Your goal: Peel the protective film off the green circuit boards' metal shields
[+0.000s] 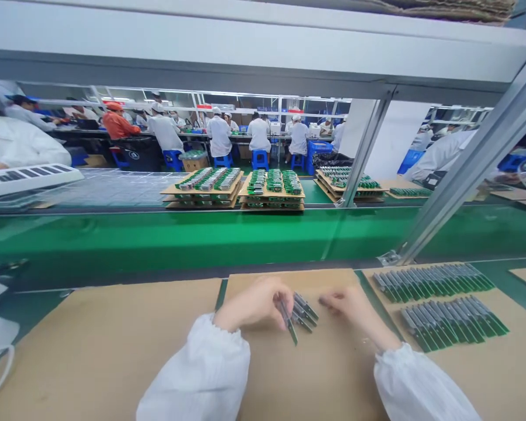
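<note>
My left hand [266,301] pinches a narrow green circuit board [291,331] with a grey metal part along it, tilted over the cardboard sheet [298,386] before me. Close beside it, a few similar boards [305,311] lie overlapping on the sheet. My right hand [342,303] is to the right of these boards and apart from them. Its fingers are closed together and slightly blurred; whatever they hold, if anything, I cannot make out. White sleeves cover both forearms.
Two rows of boards [433,280] lie on the cardboard at right. Beyond the green conveyor belt [245,237], stacked cardboard layers carry more boards [274,182]. A slanted metal post [469,149] rises at right, under a shelf beam [245,44]. Several people sit working in the background.
</note>
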The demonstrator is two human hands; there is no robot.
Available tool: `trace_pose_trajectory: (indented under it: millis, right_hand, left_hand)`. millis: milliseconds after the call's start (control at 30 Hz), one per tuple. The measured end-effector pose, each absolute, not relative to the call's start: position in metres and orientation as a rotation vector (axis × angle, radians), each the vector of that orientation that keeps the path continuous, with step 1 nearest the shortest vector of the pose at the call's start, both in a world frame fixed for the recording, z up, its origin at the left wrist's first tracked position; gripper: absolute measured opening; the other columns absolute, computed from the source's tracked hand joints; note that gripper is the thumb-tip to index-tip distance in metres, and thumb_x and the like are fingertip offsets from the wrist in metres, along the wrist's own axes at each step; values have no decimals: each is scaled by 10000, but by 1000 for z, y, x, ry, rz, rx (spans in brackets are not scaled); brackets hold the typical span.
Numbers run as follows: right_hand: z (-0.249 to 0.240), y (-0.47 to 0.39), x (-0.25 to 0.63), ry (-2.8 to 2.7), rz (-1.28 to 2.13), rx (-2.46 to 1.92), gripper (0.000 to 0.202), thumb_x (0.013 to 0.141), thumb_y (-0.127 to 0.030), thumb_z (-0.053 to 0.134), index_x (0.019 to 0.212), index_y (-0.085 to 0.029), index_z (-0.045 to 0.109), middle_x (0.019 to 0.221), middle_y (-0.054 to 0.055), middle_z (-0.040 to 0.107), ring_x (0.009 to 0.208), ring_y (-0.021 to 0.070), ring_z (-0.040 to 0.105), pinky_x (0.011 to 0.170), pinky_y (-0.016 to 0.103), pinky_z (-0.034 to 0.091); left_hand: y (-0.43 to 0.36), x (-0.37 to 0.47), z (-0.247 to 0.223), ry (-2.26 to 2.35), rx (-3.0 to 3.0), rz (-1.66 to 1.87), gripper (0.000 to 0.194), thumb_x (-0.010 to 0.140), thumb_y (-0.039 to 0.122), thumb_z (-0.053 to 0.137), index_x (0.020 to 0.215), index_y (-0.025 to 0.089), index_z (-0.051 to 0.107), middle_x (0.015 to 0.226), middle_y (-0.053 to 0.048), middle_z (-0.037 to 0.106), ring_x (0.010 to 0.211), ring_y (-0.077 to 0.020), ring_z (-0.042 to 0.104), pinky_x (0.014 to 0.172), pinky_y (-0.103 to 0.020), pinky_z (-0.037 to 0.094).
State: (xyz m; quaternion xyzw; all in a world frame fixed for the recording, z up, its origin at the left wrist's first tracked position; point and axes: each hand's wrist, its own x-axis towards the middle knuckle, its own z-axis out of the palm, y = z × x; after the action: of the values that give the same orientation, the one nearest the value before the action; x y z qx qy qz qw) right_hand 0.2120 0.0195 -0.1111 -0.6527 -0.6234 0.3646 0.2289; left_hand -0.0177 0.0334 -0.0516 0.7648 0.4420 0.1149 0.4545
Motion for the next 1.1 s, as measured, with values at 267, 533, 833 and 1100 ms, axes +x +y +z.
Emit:
trace_pose_trajectory:
  millis: [267,533,833,1100]
  right_hand:
    - [-131,19,205,-1633,729,-1795,301,802,-289,536,1010,-113,664,804,116,703,804,276,653,769,380,478]
    - [-120,-8,168,-1873,874,-1535,827,575,-330,821,1315,-194,476,1313,129,536,1238,317,467,1009,437,399]
    - [-139,-15,137,-2020,485,-1481,727,651,-249,786,1292,-187,449,1229,146,559,1130,352,508,958,518,392]
    - [-103,-18,145,-2037,362,-1556,522,671,-193,683,1162,-91,537,1074,151,612,994,311,544,855,435,460]
  left_hand:
    - [39,-13,-69,1143,1992,92,233,466,222,854,629,217,687,776,12,495,887,-222,531,654,-255,355]
    - [41,-10,-85,1139,1960,93,274,476,185,823,672,204,632,822,22,532,784,-177,542,634,-235,379]
    - [46,-22,-85,1048,1741,213,188,657,160,619,787,198,488,690,53,534,627,-134,578,611,-249,453]
    - [50,-17,-93,1048,1690,384,268,838,472,404,884,208,414,713,40,486,562,-116,530,559,-250,451]
